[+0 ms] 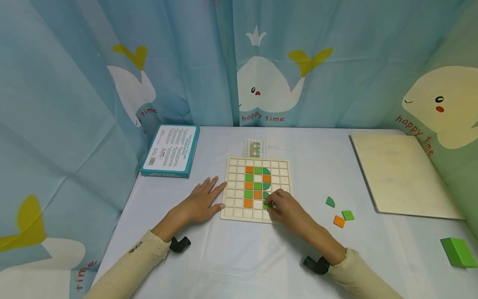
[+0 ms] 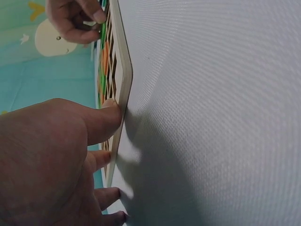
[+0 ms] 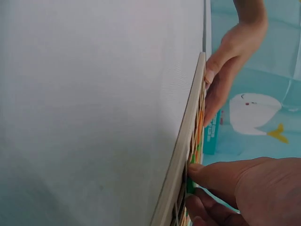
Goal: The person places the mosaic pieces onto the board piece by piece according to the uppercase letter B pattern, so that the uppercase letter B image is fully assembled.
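A wooden grid board (image 1: pixel 232 212) lies flat on the table, with orange square tiles, light green square tiles and dark green rounded tiles set in its cells. On the board's left edge rests my left hand (image 1: pixel 201 201), fingers spread; its thumb (image 2: pixel 106 123) touches the rim in the left wrist view. My right hand (image 1: pixel 289 209) pinches a green tile (image 3: pixel 190 184) between thumb and fingers at the board's lower right cells. The fingers partly hide this tile. Behind the board lies a small printed pattern card (image 1: pixel 255 148) showing a similar coloured grid.
Right of the board lie a dark green quarter-round tile (image 1: pixel 330 202), a light green square tile (image 1: pixel 348 215) and an orange tile (image 1: pixel 339 221). A teal box (image 1: pixel 169 150) sits back left. A wooden panel (image 1: pixel 405 176) and a green block (image 1: pixel 458 252) are at right.
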Available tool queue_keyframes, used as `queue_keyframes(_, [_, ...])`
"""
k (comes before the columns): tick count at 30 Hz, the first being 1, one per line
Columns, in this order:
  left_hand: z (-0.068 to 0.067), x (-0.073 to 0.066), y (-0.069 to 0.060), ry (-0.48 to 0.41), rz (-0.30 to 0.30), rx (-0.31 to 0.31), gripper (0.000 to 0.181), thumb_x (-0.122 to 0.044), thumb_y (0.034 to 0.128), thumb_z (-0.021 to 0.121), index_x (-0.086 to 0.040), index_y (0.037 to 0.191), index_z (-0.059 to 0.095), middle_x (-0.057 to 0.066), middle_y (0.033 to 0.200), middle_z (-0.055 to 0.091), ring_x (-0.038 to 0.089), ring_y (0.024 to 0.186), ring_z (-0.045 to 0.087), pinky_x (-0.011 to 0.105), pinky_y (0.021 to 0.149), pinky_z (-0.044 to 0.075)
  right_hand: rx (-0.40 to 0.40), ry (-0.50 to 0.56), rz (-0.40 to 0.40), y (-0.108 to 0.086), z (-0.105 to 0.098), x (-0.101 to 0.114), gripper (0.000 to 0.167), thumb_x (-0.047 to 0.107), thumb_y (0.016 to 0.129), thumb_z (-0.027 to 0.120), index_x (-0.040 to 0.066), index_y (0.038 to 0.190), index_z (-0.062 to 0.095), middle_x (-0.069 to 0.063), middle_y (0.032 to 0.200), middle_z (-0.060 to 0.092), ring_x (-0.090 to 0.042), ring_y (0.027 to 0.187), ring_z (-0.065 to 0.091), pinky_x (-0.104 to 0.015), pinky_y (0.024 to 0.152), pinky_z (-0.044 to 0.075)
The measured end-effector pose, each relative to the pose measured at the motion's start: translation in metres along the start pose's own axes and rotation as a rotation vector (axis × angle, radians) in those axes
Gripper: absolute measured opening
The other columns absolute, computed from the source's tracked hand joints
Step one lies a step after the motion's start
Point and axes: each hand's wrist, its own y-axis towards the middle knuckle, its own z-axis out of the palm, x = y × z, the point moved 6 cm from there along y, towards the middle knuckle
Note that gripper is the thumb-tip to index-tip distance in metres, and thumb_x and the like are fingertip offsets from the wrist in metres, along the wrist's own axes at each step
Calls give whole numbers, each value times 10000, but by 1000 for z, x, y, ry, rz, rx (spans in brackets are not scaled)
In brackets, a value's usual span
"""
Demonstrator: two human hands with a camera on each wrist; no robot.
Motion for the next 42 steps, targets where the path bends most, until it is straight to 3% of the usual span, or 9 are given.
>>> queue_keyframes(6, [1,0,0,-4,5,-2,719,-455,1092,538,-217,1701,240,148,1772,119,406,1636,61,616,1298,119,-33,-21,4,-2,0,-1,176,-32,881,821,32,1022,737,-62,1034,647,-202,936,620,-350,829,579])
queue_keyframes(11, [1,0,1,-1,5,1,721,-453,1093,540,-215,1702,236,150,1772,115,406,1636,60,614,1299,118,-45,-34,44,-9,-5,-2,166,25,890,833,69,1033,760,-41,1017,603,-166,872,567,-387,808,483])
queue_keyframes(17, [1,0,0,2,3,5,720,-457,1094,535,-219,1703,232,147,1773,109,402,1637,55,612,1299,118,-10,-43,249,-31,-27,-22,194,66,942,766,83,1134,738,-83,1124,624,-225,975,572,-439,841,463])
queue_keyframes(22, [1,1,0,4,5,13,722,-466,1096,526,-223,1704,225,142,1775,98,399,1638,49,609,1301,114,-45,-66,347,-63,-58,-49,245,109,956,767,28,1176,696,-182,1144,625,-323,992,641,-499,826,480])
queue_keyframes(25, [1,0,0,2,4,12,716,-456,1096,531,-218,1702,234,146,1774,104,403,1637,51,612,1300,116,-37,-59,457,-85,-74,-70,283,160,998,719,-35,1192,650,-262,1150,594,-374,971,647,-537,807,483])
queue_keyframes(29, [1,0,0,4,5,7,715,-446,1094,538,-210,1700,241,153,1772,113,409,1636,56,620,1296,123,33,-97,623,-111,-91,-99,427,217,1027,670,-142,1226,550,-406,1174,502,-464,951,606,-585,763,506])
queue_keyframes(32, [1,0,-1,2,10,7,715,-445,1096,535,-208,1701,237,157,1771,110,412,1635,55,624,1295,122,97,-124,707,-124,-98,-114,486,230,1028,664,-181,1231,504,-444,1155,473,-520,956,587,-612,767,501])
queue_keyframes(37, [1,1,-1,-5,15,3,714,-440,1098,536,-205,1702,235,162,1770,109,417,1634,56,628,1293,120,111,-105,730,-129,-102,-123,429,176,1032,643,-193,1212,520,-392,1089,525,-491,951,592,-584,764,511])
queue_keyframes(42, [1,1,0,-1,14,5,712,-442,1098,534,-211,1702,235,156,1772,106,411,1635,55,621,1296,118,46,-88,655,-126,-104,-127,329,92,1016,645,-189,1162,556,-354,1026,606,-448,911,620,-549,726,528])
